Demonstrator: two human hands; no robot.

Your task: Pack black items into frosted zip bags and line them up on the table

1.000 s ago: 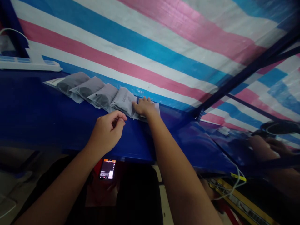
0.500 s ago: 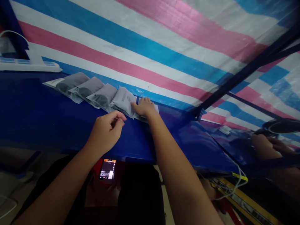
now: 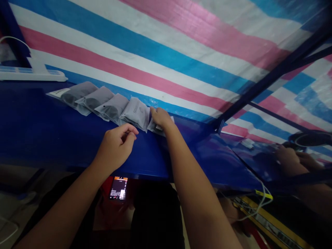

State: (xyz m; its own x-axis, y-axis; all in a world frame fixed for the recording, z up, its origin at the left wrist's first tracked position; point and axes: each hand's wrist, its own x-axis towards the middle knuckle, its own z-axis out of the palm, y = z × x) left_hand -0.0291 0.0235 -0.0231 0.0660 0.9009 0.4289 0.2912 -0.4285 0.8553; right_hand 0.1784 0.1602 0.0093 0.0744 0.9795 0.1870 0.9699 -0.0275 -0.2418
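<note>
My right hand [image 3: 160, 117] lies over the rightmost frosted plastic bag [image 3: 154, 128], its fingers bent over the bag's far side. Their tips are partly hidden, and a small white label shows beside the wrist. Just left of it is a grey frosted bag with dark print [image 3: 137, 111]. My left hand [image 3: 118, 143] hovers over the near part of the table, thumb and fingers curled together, with nothing visible in them. Three more frosted bags with dark contents overlap in the row to the left, among them a bag [image 3: 114, 105] beside the printed one.
The row lies on a blue table [image 3: 52, 135] against a striped plastic sheet [image 3: 145, 69]. A white device [image 3: 33, 74] stands at far left. Below the table edge a lit phone [image 3: 118, 188] rests between my legs. Another person's hands [image 3: 287, 157] are at far right.
My right hand's spread fingers have drawn in and bent, uncovering more of the printed bag and the near part of the rightmost bag. The left hand stays nearly still.
</note>
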